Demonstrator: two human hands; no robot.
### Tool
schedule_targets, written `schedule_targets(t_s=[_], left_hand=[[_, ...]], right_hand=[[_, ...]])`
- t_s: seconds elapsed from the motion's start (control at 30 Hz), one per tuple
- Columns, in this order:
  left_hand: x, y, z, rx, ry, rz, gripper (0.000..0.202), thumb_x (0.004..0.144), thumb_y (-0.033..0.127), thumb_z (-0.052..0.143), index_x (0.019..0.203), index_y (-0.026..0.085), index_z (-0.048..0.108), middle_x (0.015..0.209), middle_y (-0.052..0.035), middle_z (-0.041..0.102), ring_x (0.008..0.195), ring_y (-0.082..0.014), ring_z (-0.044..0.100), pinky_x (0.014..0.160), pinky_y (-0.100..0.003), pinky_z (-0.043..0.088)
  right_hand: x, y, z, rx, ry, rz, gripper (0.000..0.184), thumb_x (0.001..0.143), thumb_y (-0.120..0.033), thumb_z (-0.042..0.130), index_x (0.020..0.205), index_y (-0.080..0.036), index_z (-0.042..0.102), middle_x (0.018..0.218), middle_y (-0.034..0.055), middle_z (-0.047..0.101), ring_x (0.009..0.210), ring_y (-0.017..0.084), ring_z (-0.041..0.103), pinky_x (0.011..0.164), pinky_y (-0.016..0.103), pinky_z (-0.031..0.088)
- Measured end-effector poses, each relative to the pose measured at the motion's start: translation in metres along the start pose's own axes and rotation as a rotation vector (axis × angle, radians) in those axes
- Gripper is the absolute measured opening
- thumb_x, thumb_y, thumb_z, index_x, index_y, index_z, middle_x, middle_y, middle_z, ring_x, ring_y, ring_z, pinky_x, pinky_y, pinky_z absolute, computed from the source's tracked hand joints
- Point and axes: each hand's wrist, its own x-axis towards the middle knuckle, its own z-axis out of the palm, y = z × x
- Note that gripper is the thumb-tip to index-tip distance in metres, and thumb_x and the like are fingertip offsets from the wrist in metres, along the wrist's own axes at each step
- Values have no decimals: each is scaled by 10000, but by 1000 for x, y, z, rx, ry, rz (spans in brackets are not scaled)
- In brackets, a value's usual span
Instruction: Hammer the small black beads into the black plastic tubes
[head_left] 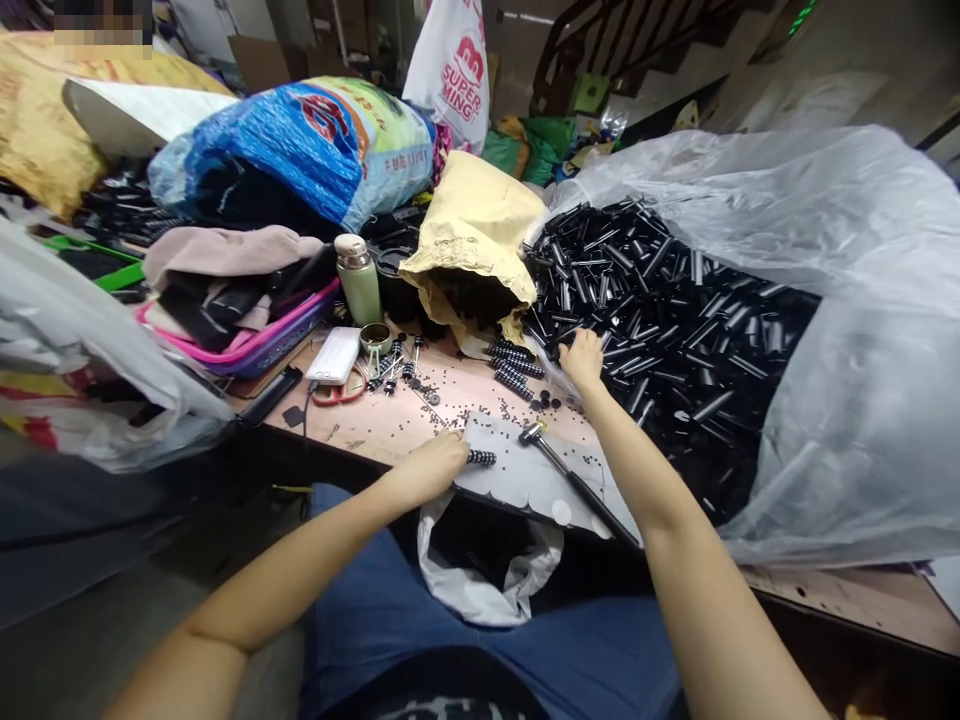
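My left hand (442,464) is closed around one end of a short black ribbed roller (482,457), whose other end sticks out to the right over a grey sheet (491,480). At the near-left edge of a big heap of glossy black tubes (645,290), my right hand (583,357) has its fingers bent down among the pieces. What those fingers hold is hidden. Between my forearms a hammer (574,475) lies slantwise, its head on the grey sheet. More black ribbed rollers (514,375) lie beyond it, in front of a yellow sack (472,235).
Small black bits (450,395) are scattered over the wooden tabletop (352,425). Red-handled scissors (341,392), a white power bank (334,356), a green flask (358,280) and a pink basket (187,350) stand left. Clear plastic (862,350) surrounds the tubes. A white bag (487,605) hangs at my lap.
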Motion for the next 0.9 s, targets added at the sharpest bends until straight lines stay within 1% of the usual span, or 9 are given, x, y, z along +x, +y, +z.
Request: schedule_targets(t_s=[0.1, 0.17, 0.23, 0.33, 0.43, 0.57, 0.67, 0.77, 0.9], left_hand=[[21, 8, -6, -2, 41, 31, 316, 782, -52, 403, 924, 107, 635, 943, -129, 613, 941, -232, 577, 825, -308, 460], [39, 10, -4, -127, 124, 52, 238, 825, 23, 475, 965, 122, 638, 939, -116, 627, 941, -231, 584, 827, -310, 466], [55, 11, 6, -310, 224, 49, 181, 853, 154, 565, 1016, 146, 644, 952, -107, 653, 938, -234, 599, 842, -327, 474], [73, 17, 33, -544, 397, 53, 253, 868, 297, 600, 1096, 194, 640, 1029, -98, 678, 986, -241, 609, 896, -363, 470], [81, 26, 61, -652, 482, 117, 317, 901, 330, 553, 1197, 224, 596, 1079, -99, 673, 1040, -241, 608, 931, -384, 464], [83, 33, 79, -746, 440, 136, 375, 885, 294, 568, 1249, 202, 552, 1093, -118, 659, 1016, -248, 626, 923, -394, 477], [83, 32, 76, -967, 468, -10, 378, 897, 288, 528, 1262, 191, 511, 1068, -105, 646, 876, -202, 650, 846, -358, 512], [80, 24, 69, -1334, 520, -225, 400, 887, 337, 524, 1250, 179, 470, 851, -33, 615, 617, -128, 599, 631, -280, 520], [67, 13, 62, -1669, 584, -271, 425, 796, 349, 628, 1157, 169, 495, 689, 40, 540, 518, -84, 531, 508, -209, 451]], right_hand=[[30, -1, -2, -120, -60, -6, 331, 905, -156, 379, 1188, -90, 537, 1238, 188, 533, 1136, 294, 445, 873, 392, 367], [38, 2, -5, -144, -93, -52, 321, 900, -92, 342, 1084, -91, 606, 1185, 187, 567, 1133, 286, 453, 883, 394, 349], [37, 5, -8, -155, -107, -81, 326, 902, -75, 333, 998, -77, 645, 1130, 197, 591, 1121, 284, 465, 889, 397, 337], [22, 9, -16, -176, -128, -102, 349, 917, -81, 319, 958, -38, 663, 1050, 207, 617, 1055, 269, 512, 862, 381, 343], [-11, 12, -27, -191, -151, -94, 377, 948, -148, 307, 962, -28, 664, 978, 187, 639, 946, 229, 567, 808, 339, 362], [-77, 7, -45, -73, -158, -106, 323, 937, -286, 396, 1009, -123, 665, 974, 125, 675, 857, 204, 609, 735, 283, 394], [-137, -6, -51, 117, -170, -103, 341, 926, -309, 392, 1115, -165, 637, 1029, 115, 681, 881, 221, 626, 755, 307, 429], [-196, -20, -43, 274, -217, -99, 362, 917, -315, 371, 1168, -218, 613, 1070, 101, 678, 881, 237, 639, 762, 360, 470], [-241, -29, -20, 281, -287, -89, 325, 867, -300, 445, 1140, -323, 620, 1000, 55, 687, 807, 238, 658, 687, 365, 492]])
